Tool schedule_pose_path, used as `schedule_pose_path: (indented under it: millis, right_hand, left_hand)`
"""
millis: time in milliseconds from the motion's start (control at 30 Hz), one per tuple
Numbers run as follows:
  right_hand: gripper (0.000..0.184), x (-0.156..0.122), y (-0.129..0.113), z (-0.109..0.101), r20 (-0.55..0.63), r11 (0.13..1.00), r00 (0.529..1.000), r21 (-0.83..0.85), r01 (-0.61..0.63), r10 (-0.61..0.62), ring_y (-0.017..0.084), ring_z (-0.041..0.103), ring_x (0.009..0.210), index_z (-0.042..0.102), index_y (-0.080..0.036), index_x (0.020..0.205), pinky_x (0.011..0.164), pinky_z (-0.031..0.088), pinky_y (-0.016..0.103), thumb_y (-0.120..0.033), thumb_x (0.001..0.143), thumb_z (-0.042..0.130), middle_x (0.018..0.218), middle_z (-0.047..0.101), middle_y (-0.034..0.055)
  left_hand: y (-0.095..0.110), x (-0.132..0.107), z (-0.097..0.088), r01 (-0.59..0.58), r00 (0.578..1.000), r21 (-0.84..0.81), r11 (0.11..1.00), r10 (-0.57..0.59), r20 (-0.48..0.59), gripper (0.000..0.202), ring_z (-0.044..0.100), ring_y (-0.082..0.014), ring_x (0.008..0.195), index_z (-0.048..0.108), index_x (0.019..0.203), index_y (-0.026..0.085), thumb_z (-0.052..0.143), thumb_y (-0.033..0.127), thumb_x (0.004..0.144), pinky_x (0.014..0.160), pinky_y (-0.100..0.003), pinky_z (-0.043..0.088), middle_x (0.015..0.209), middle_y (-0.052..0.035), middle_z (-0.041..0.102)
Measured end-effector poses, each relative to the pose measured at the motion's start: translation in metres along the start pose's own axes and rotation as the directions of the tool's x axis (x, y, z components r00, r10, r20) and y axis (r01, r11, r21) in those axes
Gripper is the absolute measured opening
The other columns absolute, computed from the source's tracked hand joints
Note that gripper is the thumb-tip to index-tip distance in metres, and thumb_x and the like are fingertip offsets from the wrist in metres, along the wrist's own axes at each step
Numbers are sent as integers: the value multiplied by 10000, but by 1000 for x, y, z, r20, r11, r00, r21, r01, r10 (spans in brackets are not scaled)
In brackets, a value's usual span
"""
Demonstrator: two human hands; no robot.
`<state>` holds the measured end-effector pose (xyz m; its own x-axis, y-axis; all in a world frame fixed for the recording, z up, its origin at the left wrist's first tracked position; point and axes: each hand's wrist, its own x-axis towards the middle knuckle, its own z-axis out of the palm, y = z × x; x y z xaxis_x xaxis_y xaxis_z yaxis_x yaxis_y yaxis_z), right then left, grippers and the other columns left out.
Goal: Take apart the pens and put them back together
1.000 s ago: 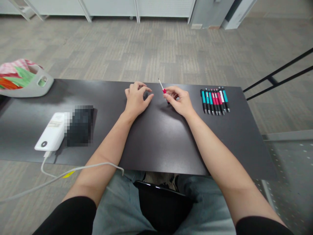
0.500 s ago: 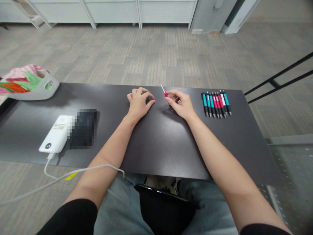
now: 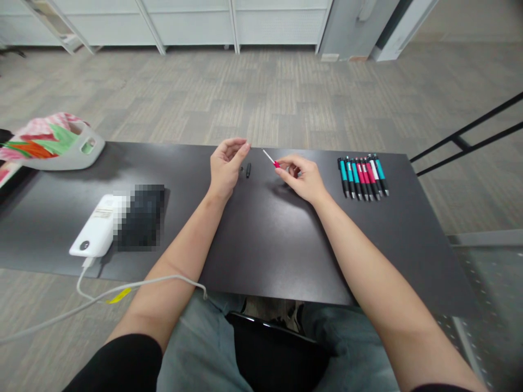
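One red pen barrel [image 3: 277, 164], I note, is pinched in the right hand [image 3: 303, 177], its refill [image 3: 268, 156] pointing toward the left hand [image 3: 224, 167], whose hold I cannot tell, and a slack pinch could drop it near the black piece [image 3: 248, 170] beside the left.

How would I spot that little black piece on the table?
On the dark table, look near its far edge, between the left hand and right hand. The little black piece lies just beside the left hand; unlike the row of pens, it's short and all dark.
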<state>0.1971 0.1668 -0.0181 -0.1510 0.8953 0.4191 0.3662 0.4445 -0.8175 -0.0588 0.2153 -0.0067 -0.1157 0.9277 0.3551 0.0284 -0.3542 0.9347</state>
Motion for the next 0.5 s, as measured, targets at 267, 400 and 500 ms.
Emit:
schedule_pose_path:
  millis: [267, 400, 500]
  right_hand:
    - [318, 0, -1, -4, 74, 997, 996, -57, 54, -50, 219, 533, 705, 921, -307, 1218, 721, 536, 412, -611, 1125, 905, 932, 765, 42]
    - [286, 0, 0, -3, 66, 997, 995, -42, 71, -68, 219, 533, 699, 925, -310, 1223, 728, 529, 421, -580, 1136, 889, 950, 776, 48]
    - [280, -1, -1, -3, 63, 996, 996, -44, 72, -69, 217, 525, 698, 929, -308, 1225, 730, 527, 421, -569, 1136, 885, 954, 784, 48]
  left_hand:
    - [0, -7, 5, 41, 999, -231, 972, -38, 15, 623, 934, -245, 1065, 865, 1051, 284, 1215, 727, 790, 1002, -355, 765, 1077, -67, 953]
    - [1, -9, 6, 72, 997, -210, 975, -65, 38, 593, 939, -256, 1061, 860, 1025, 286, 1228, 686, 787, 1006, -378, 774, 1080, -64, 956]
    - [0, -9, 6, 71, 996, -211, 975, -59, 61, 590, 942, -264, 1069, 861, 1024, 284, 1230, 678, 788, 1018, -391, 778, 1087, -69, 955]
